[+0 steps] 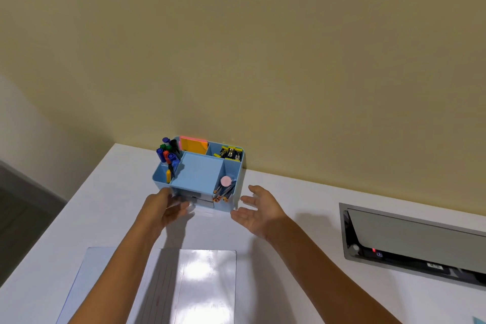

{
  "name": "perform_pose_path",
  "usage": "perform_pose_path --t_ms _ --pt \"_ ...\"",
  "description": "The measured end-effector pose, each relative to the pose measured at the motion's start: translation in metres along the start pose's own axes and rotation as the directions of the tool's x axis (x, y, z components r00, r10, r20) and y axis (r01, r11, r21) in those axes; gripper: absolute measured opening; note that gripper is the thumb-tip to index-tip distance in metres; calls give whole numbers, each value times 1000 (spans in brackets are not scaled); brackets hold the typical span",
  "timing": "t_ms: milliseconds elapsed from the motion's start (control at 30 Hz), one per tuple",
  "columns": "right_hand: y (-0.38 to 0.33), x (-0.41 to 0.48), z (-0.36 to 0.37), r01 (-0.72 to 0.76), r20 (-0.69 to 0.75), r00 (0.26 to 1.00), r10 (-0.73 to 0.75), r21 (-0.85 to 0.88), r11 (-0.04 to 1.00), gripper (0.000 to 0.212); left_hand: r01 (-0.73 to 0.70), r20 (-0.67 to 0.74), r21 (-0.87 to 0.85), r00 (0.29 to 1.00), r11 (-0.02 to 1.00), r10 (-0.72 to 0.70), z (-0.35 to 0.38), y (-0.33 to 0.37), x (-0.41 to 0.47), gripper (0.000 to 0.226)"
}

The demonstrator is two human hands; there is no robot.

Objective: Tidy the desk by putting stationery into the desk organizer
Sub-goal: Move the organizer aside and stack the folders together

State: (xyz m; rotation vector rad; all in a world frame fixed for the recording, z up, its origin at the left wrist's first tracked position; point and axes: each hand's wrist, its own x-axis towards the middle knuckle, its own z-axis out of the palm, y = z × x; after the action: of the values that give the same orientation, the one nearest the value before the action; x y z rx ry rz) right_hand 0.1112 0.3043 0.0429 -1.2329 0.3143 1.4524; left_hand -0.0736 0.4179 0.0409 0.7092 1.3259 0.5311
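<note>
Light-blue desk organizer, upright, just beyond the blurred left fingers and the spread right fingers, drawer front toward them. Markers standing in the compartment past the left fingers; orange sticky notes and yellow staplers farthest from both; pencils leaning closest to the right fingers.

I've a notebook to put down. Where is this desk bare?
Bare desk lies between the organizer and the cable hatch along the wall, and left of the organizer to the desk edge. Crowded: the organizer's front, where the left hand and right hand sit, with the glossy board nearer the camera.
</note>
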Motion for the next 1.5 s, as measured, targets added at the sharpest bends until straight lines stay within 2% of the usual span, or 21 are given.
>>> perform_pose_path --t_ms 67,200,533,700,833,867,933,1033,1100,1167,1200,1300,1400,1500 --pt "-2 -14 -13 25 -26 999 -27 -71 997 28 -21 -38 133 999 991 26 6 -12 -13 22" --pt "2 -46 -56 135 -31 989 -143 -178 975 18 -11 1 234 1000 972 11 21 -42 -52 19" --pt "54 -138 -182 271 -148 944 -294 -154 950 17 -101 220 407 976 908 10 66 -135 -150 25" --pt "85 -183 -252 382 -274 852 -445 -256 888 8 -150 338 480 941 864 -24 99 -188 -199 25" --pt "111 -213 -313 457 -391 732 -557 -325 828 27 -185 413 545 908 818 -70 129 -235 -234 26" --pt "117 -219 -327 458 -439 698 -565 -333 824 25 -194 428 563 900 804 -83 137 -246 -241 27" --pt "126 -229 -355 421 -551 606 -573 -389 820 14 -210 447 587 889 782 -97 152 -267 -255 28" --pt "134 -243 -396 283 -668 429 -608 -539 793 12 -227 436 642 894 732 -105 173 -297 -271 24" --pt "134 -248 -420 206 -718 308 -625 -591 780 18 -256 441 699 889 668 -121 185 -312 -280 17" --pt "132 -251 -439 47 -764 179 -619 -622 781 31 -296 466 745 873 598 -148 198 -325 -288 13" --pt "131 -253 -446 -20 -778 150 -610 -619 785 37 -320 481 762 862 563 -162 205 -332 -290 17" --pt "131 -255 -462 -142 -760 196 -619 -647 749 57 -378 513 785 840 491 -173 225 -347 -300 37" --pt "131 -254 -472 -231 -717 235 -656 -697 679 68 -412 549 768 817 491 -174 241 -359 -309 38" --pt "131 -253 -478 -285 -713 261 -651 -701 654 70 -415 558 761 811 498 -176 251 -366 -318 33"
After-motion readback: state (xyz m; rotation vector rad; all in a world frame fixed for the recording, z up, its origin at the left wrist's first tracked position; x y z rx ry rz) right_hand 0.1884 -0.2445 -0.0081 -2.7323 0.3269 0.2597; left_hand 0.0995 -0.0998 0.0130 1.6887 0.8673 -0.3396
